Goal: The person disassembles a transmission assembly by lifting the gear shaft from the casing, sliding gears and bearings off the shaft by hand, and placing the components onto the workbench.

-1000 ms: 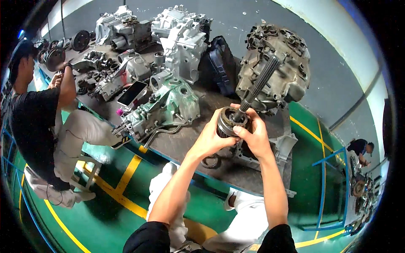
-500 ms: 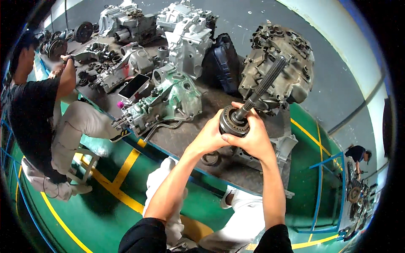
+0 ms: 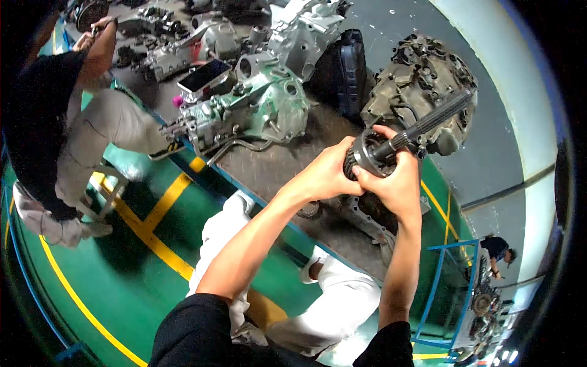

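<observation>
A splined gear shaft [image 3: 433,123] with a ring-like gear assembly [image 3: 369,153] at its lower end is held up in front of me between both hands. My left hand [image 3: 330,168] wraps the gear end from the left. My right hand [image 3: 394,183] grips it from the right, with fingers behind and around the shaft's base. The long splined end points up and right, passing in front of a dirty metal gearbox [image 3: 422,79]. Beneath my hands, a metal housing [image 3: 361,217] lies on the workbench [image 3: 330,125], partly hidden by my arms.
Left of my hands stands a cutaway gearbox [image 3: 257,110] with green-tinted surfaces, near a phone [image 3: 205,78] and a black case [image 3: 348,70]. A silver casing [image 3: 306,33] rises behind. At the left sits a co-worker [image 3: 43,128]; another person [image 3: 496,249] works far right, beyond a blue frame [image 3: 437,287].
The gear shaft has tipped further right and now lies closer to level. Both hands have moved right with it, still gripping the gear end. The whole view has shifted a little.
</observation>
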{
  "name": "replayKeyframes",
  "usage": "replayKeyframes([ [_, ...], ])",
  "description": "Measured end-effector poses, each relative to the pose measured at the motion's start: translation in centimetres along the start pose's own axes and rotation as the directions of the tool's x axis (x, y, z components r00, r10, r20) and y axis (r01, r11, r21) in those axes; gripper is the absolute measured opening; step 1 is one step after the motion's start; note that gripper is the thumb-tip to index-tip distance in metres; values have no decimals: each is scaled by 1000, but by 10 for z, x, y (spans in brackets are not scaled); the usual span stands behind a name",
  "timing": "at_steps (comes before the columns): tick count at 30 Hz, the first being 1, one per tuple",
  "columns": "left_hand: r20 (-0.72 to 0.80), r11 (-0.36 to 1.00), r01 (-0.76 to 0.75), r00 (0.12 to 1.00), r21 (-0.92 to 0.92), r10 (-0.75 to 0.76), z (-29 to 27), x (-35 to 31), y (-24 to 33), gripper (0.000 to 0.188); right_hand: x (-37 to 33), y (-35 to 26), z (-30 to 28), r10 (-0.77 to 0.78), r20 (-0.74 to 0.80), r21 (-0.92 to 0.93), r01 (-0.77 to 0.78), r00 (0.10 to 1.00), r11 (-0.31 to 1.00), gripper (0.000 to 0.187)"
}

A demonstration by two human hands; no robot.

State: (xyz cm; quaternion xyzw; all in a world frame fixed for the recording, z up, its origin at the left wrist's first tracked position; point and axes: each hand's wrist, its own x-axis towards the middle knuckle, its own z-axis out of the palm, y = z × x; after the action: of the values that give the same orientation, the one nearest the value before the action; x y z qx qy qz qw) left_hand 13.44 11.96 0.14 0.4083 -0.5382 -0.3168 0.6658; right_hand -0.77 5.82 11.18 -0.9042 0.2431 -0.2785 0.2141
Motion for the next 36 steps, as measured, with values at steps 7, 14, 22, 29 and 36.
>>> replayKeyframes([
  [7, -33, 997, -74, 997, -32, 72, 3, -2, 1, 63, -3, -8, 3, 31, -19, 22, -31, 999, 999, 73],
  [14, -62, 996, -83, 994, 14, 84, 0, -4, -1, 68, 0, -10, 6, -18, -20, 7, 18, 1000, 1000, 72],
  [22, -75, 989, -122, 989, 87, 128, 2, -2, -7, 70, -2, -13, 3, 2, -24, 6, -2, 1000, 1000, 71],
  [29, -25, 992, -103, 994, 71, 105, -2, -2, -7, 68, 1, -17, -1, -17, 11, -60, 18, 1000, 998, 72],
  [36, -58, 982, -165, 984, 93, 171, 0, -4, -17, 68, 0, -7, 2, -42, -49, -12, 41, 998, 999, 73],
])
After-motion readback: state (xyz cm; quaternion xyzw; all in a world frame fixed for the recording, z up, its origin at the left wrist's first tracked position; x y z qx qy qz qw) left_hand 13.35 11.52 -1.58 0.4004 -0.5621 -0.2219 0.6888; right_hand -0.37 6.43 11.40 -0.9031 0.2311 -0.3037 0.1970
